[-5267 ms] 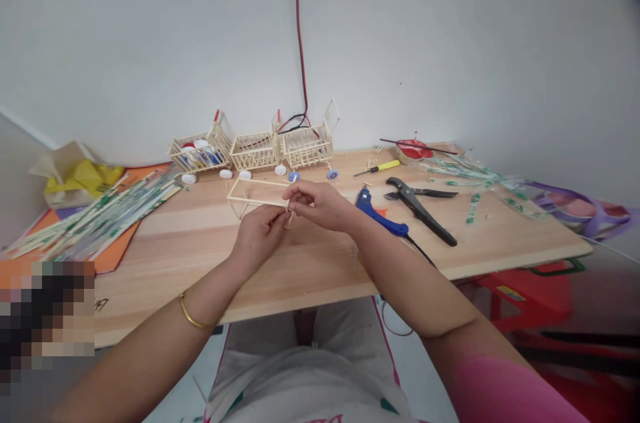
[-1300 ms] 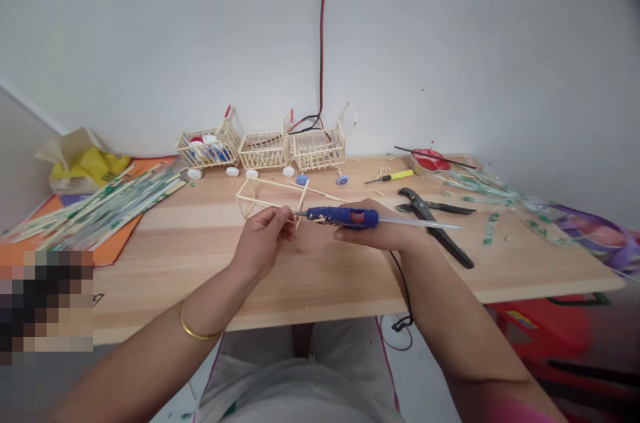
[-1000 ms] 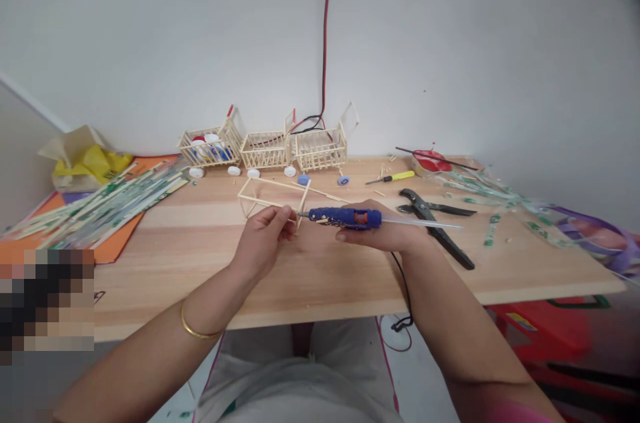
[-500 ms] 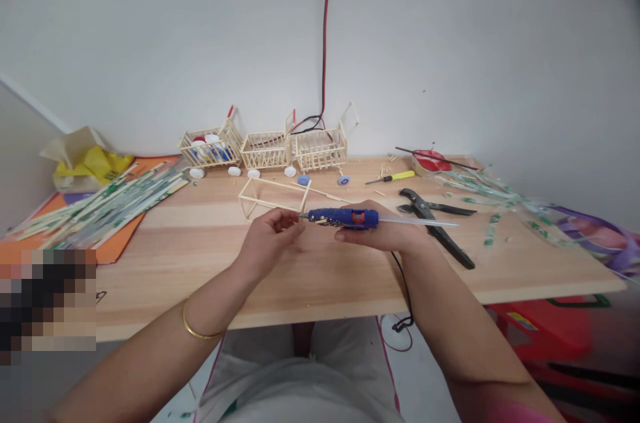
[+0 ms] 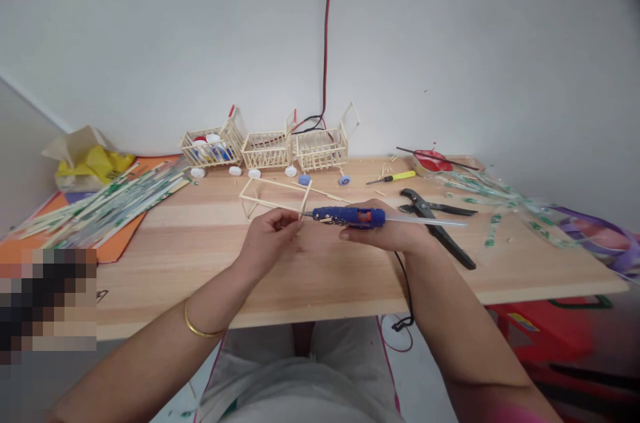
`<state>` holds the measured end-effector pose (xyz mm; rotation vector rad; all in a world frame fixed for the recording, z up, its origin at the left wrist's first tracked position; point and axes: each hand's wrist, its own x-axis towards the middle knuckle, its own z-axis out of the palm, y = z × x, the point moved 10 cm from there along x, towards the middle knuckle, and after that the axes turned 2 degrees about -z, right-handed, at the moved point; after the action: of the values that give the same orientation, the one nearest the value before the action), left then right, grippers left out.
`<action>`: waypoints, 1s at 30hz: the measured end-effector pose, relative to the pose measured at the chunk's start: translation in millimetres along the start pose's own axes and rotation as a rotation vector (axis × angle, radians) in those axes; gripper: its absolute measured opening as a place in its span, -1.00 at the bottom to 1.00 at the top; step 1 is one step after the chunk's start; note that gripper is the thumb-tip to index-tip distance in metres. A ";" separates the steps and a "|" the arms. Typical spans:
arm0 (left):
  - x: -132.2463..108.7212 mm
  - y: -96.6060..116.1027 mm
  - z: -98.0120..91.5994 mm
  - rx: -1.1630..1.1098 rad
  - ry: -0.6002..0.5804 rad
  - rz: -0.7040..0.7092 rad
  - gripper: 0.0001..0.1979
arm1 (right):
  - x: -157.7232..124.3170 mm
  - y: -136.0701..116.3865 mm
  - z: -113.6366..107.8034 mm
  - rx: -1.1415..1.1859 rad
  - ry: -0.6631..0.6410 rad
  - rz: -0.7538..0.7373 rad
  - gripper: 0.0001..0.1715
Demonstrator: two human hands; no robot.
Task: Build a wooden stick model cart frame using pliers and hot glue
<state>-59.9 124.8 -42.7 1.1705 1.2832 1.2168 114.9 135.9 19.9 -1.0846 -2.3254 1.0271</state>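
My right hand (image 5: 385, 226) is closed around a blue hot glue gun (image 5: 345, 217), its nozzle pointing left. A long clear glue stick (image 5: 430, 221) sticks out of the gun's back end. My left hand (image 5: 270, 236) is closed, thumb and fingers pinching the near right corner of a small open frame of thin wooden sticks (image 5: 270, 204). The nozzle is at this corner, close to my left fingertips; whether it touches the wood I cannot tell. Part of the frame's lower side is hidden behind my left hand.
Three miniature stick carts (image 5: 267, 151) with round wheels stand along the wall. At left, wrapped sticks (image 5: 115, 203) lie on an orange sheet. At right are black pliers (image 5: 435, 226), a yellow-handled screwdriver (image 5: 400, 177), a red-topped container (image 5: 433, 161) and torn wrappers (image 5: 495, 199).
The glue gun has shifted slightly right, its nozzle drawing back a little from my left fingertips. My left hand and the stick frame stay almost where they were.
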 end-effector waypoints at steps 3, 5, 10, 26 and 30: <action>-0.2 -0.3 0.5 0.012 -0.009 -0.002 -0.82 | 0.3 0.8 1.6 -0.001 -0.013 0.008 -0.66; -0.5 0.1 0.5 0.012 -0.009 -0.004 -0.82 | 0.2 0.9 2.6 0.004 -0.020 0.011 -0.66; -0.8 1.0 1.5 0.012 -0.017 -0.002 -0.83 | -0.1 0.1 4.1 0.003 -0.030 0.010 -0.66; 2.2 -2.2 -0.9 0.069 -0.014 0.019 -0.78 | -2.1 31.7 -29.4 -0.379 0.260 0.208 -0.64; 2.7 -2.2 -0.7 0.094 -0.012 0.032 -0.78 | -8.6 61.1 -39.5 -0.550 0.333 0.388 -0.55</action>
<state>-60.7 127.5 -45.0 1.2682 1.3288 1.1817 174.2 174.0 0.2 -1.8087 -2.2099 0.2624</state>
